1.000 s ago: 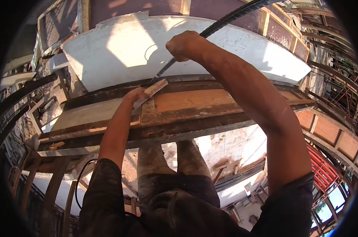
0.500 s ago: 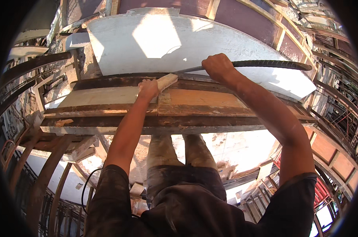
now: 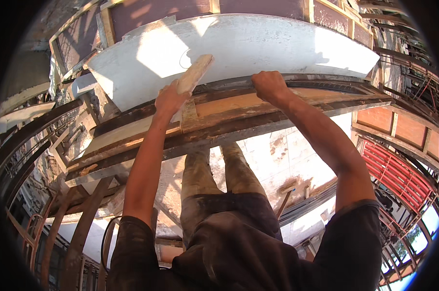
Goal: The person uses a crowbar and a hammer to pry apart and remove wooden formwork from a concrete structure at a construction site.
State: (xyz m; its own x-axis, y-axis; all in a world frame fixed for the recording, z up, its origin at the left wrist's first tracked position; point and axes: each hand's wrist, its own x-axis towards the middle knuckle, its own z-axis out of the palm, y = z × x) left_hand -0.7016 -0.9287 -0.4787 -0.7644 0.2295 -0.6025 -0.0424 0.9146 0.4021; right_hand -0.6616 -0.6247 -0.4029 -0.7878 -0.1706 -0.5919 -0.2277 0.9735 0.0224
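Two hands are busy at the far edge of a wooden platform point(image 3: 239, 114), which is made of worn planks and beams. The left hand point(image 3: 170, 100) has its fingers curled around the handle of a wooden float point(image 3: 194, 73); the pale blade of the float points up and lies against the grey-white plastered surface point(image 3: 258, 46) behind the platform. The right hand point(image 3: 269, 86) is wrapped around a dark steel bar point(image 3: 326, 83) that runs along the same far edge toward the right corner, fingers folded over it so the tips are hidden.

Below the planks I see the legs of the person and open scaffolding point(image 3: 59, 203) far down, so the body seems to hang or lean beneath the platform. In my judgement the main danger is the right-hand grip: if the bar rolls or the palm slips, balance may be lost. Also the float is held only near its end; a hard push on the plaster could twist it out and let it fall through the gap.
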